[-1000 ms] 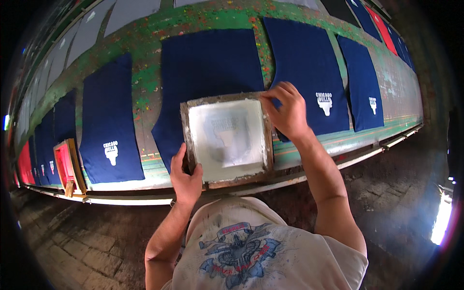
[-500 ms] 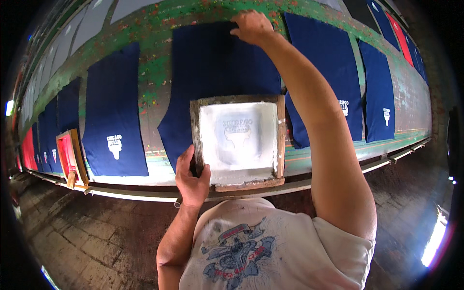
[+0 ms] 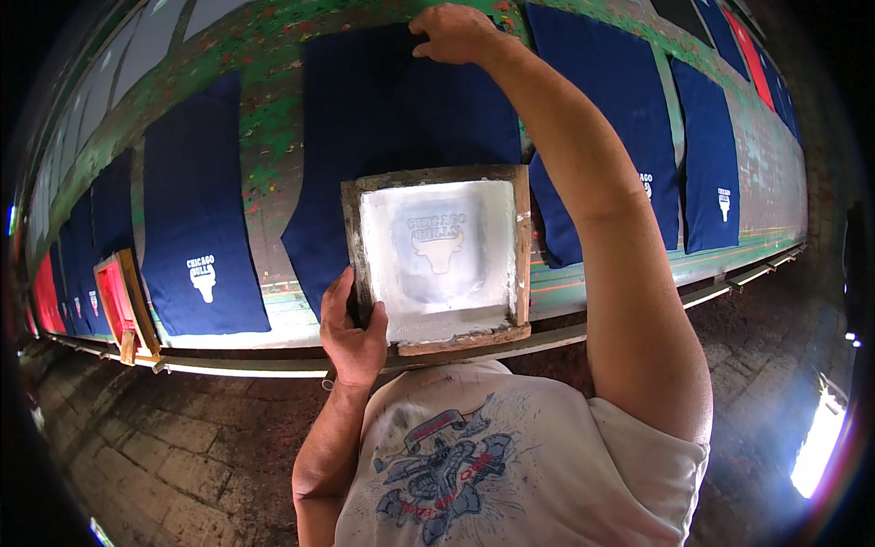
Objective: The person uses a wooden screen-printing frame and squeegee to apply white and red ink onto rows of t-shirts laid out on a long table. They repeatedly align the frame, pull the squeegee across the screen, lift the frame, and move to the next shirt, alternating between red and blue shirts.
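Note:
A wooden screen-printing frame with a white mesh lies over the near part of a navy cloth panel. A bull's-head stencil with lettering shows in the mesh. My left hand grips the frame's left side near its lower corner, thumb on the near side. My right hand reaches across to the panel's far edge. Its fingers are bent and the thumb stands apart from them, with nothing visibly held. Whether the fingertips press on the cloth is hard to see.
Other navy panels with white bull prints lie along the long green-stained table, on both sides. A smaller frame with red mesh leans at the left. A rail runs along the near edge. Grey panels lie at the far left.
The whole view has shifted slightly, so table, cloths and frame appear a little farther left. Both hands keep about the same places on the frame and at the cloth's far edge.

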`<state>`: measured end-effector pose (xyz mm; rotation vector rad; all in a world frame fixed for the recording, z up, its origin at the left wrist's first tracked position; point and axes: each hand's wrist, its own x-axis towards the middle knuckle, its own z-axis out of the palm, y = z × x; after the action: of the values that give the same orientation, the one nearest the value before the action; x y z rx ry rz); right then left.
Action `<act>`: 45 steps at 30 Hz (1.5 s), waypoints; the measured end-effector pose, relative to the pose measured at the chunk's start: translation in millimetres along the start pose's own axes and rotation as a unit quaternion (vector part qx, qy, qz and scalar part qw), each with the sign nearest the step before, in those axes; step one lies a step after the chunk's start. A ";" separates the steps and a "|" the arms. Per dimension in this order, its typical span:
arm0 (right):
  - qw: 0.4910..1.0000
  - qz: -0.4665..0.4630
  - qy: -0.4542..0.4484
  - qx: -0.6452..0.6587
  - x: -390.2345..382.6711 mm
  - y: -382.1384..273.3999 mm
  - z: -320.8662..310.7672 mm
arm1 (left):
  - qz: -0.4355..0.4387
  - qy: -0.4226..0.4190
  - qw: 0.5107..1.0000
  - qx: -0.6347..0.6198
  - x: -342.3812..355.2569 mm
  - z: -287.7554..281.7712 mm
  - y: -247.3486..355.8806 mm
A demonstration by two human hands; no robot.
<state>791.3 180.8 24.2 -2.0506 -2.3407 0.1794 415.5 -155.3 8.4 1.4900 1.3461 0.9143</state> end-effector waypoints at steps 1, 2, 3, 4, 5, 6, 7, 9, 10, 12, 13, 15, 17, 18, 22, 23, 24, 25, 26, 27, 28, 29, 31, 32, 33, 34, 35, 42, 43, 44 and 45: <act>1.000 0.003 0.017 -0.002 2.2 -0.3 5.0 | 0.001 -0.001 1.000 0.010 -0.3 0.0 0.0; 0.999 0.007 0.035 -0.004 4.1 0.5 9.2 | -0.001 -0.002 1.000 0.009 -0.6 0.0 0.0; 0.999 0.010 0.037 -0.008 5.6 2.5 12.6 | -0.003 -0.004 1.000 0.009 -0.9 -0.1 -0.2; 0.999 0.013 0.039 -0.012 6.3 4.7 16.1 | -0.003 -0.004 1.000 0.004 -0.9 0.1 -0.2; 0.999 0.016 0.042 -0.017 6.4 6.5 18.4 | -0.003 -0.003 1.000 -0.001 -0.7 0.3 -0.9; 0.999 0.001 0.052 -0.006 4.3 9.8 20.9 | -0.006 -0.003 1.000 -0.013 -0.7 0.4 -1.1; 0.998 -0.013 0.062 0.004 0.5 13.9 22.3 | -0.004 -0.002 1.000 -0.005 -1.1 0.3 -1.4; 0.997 -0.027 0.075 0.014 -2.0 17.0 24.4 | -0.004 -0.002 1.000 -0.005 -1.5 0.1 -1.9; 0.997 -0.025 0.078 0.012 -2.4 17.5 24.6 | -0.001 0.000 1.000 -0.005 -1.7 0.1 -2.2; 0.997 -0.019 0.074 0.012 -2.0 16.6 23.4 | 0.005 0.003 1.000 -0.013 -1.8 0.4 -2.6; 0.998 -0.014 0.064 0.015 -1.2 15.6 22.0 | 0.005 0.003 1.000 -0.006 -1.8 0.5 -2.5; 0.998 -0.011 0.056 0.023 -1.8 13.1 16.2 | -0.001 0.005 1.000 -0.015 -1.8 0.3 -2.5; 0.997 -0.016 0.062 0.032 -6.0 9.5 8.2 | 0.001 0.005 1.000 -0.013 -1.9 0.4 -2.5; 0.998 -0.007 0.043 0.037 -7.5 7.4 3.2 | 0.002 0.006 1.000 -0.017 -2.1 0.5 -2.2; 0.999 0.012 0.002 0.041 -13.3 -2.0 -14.9 | 0.008 0.010 1.000 -0.008 -2.0 1.2 -2.1; 0.999 0.013 0.001 0.039 -13.3 -4.9 -16.3 | 0.006 0.011 1.000 -0.016 -2.2 1.8 -2.2; 1.000 0.006 0.011 0.018 -11.9 -8.5 -15.6 | 0.005 0.013 1.000 -0.022 -2.3 2.4 -2.2; 1.000 0.000 0.022 -0.003 -9.6 -12.5 -13.0 | 0.004 0.013 1.000 -0.023 -2.4 2.7 -2.3; 0.999 -0.007 0.034 -0.025 -6.6 -15.6 -10.3 | 0.005 0.014 1.000 -0.024 -2.4 2.9 -2.8; 0.999 -0.003 0.026 -0.020 -2.9 -17.7 -6.7 | 0.000 0.015 0.999 -0.033 -2.5 2.8 -3.0; 1.000 0.000 0.018 -0.016 0.8 -19.6 -3.0 | 0.004 0.015 1.000 -0.026 -2.3 2.7 -3.8; 1.000 0.004 0.009 -0.011 3.7 -19.8 1.0 | 0.004 0.016 0.999 -0.028 -1.9 2.6 -4.6; 0.999 -0.014 0.029 0.021 5.0 -15.8 7.0 | 0.006 0.015 0.999 -0.027 -2.3 2.2 -6.0; 0.998 -0.023 0.039 0.036 5.8 -14.0 9.9 | 0.009 0.015 1.000 -0.023 -2.4 2.0 -6.5; 0.998 -0.020 0.050 0.036 6.0 -13.2 11.9 | 0.011 0.014 0.999 -0.032 -2.7 1.8 -7.1; 0.997 -0.016 0.060 0.037 5.7 -13.0 15.0 | 0.008 0.014 1.000 -0.024 -3.2 1.7 -7.1; 0.997 -0.013 0.070 0.037 5.4 -12.9 16.9 | 0.003 0.014 0.999 -0.028 -3.5 1.9 -7.3; 0.998 0.003 0.060 0.017 7.2 -14.4 20.4 | 0.000 0.016 0.999 -0.034 -3.9 3.7 -6.6; 0.999 0.009 0.050 0.019 8.2 -15.0 19.7 | 0.001 0.015 0.999 -0.033 -3.9 3.6 -6.5; 0.999 0.016 0.041 0.021 8.9 -16.1 19.0 | 0.003 0.014 0.999 -0.033 -3.7 3.6 -6.8; 0.999 0.015 0.037 0.017 9.1 -17.0 18.3 | 0.004 0.014 0.999 -0.033 -3.7 3.4 -7.1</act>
<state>771.6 186.3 7.2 -2.0403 -2.2497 0.1395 415.9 -159.4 0.7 1.4384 1.3180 0.9790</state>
